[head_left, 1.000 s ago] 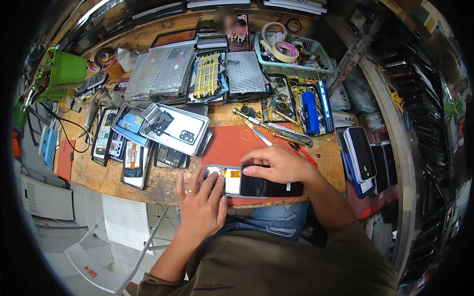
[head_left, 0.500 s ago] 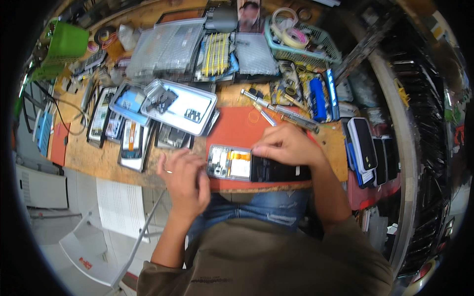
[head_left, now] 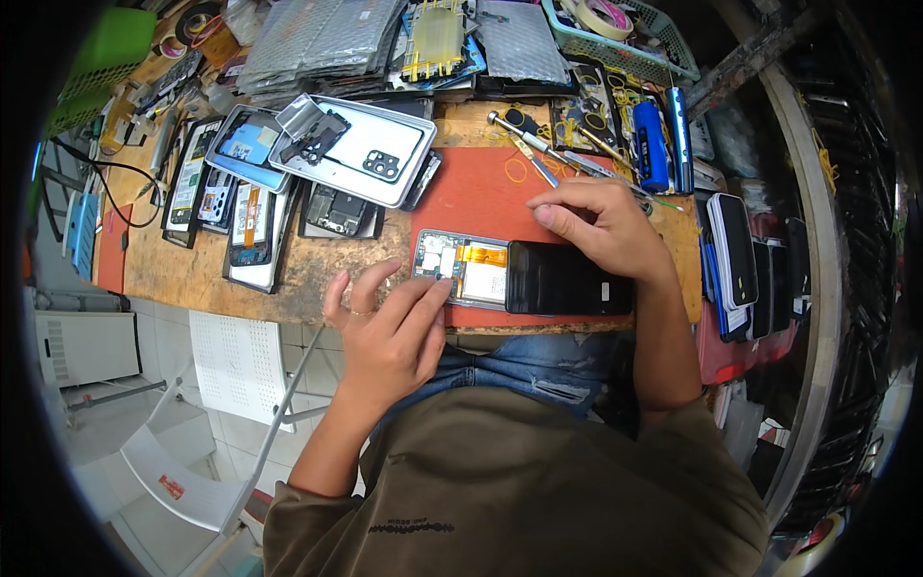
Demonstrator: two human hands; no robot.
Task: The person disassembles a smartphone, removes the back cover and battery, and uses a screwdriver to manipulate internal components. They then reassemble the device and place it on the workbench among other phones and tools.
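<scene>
An opened smartphone lies on the red-orange mat, its circuit board, orange flex cable and battery label uncovered. A black screen panel lies at its right, meeting the battery's edge. My left hand has its fingers spread, with the index fingertip at the board's near side; whether it presses there I cannot tell. Over the panel's far edge hovers my right hand, fingers curved and the thumb slightly apart from the index finger. Nothing shows between them.
White phone back covers and opened phones crowd the bench's left. Behind the mat lie a screwdriver, tweezers and a blue cylinder. Stacked phones stand at the right; a folding chair is below left.
My right hand has come off the black panel's edge and its fingers have loosened. My left hand has reached rightward onto the phone's board. The view has shifted, with the bench sitting higher.
</scene>
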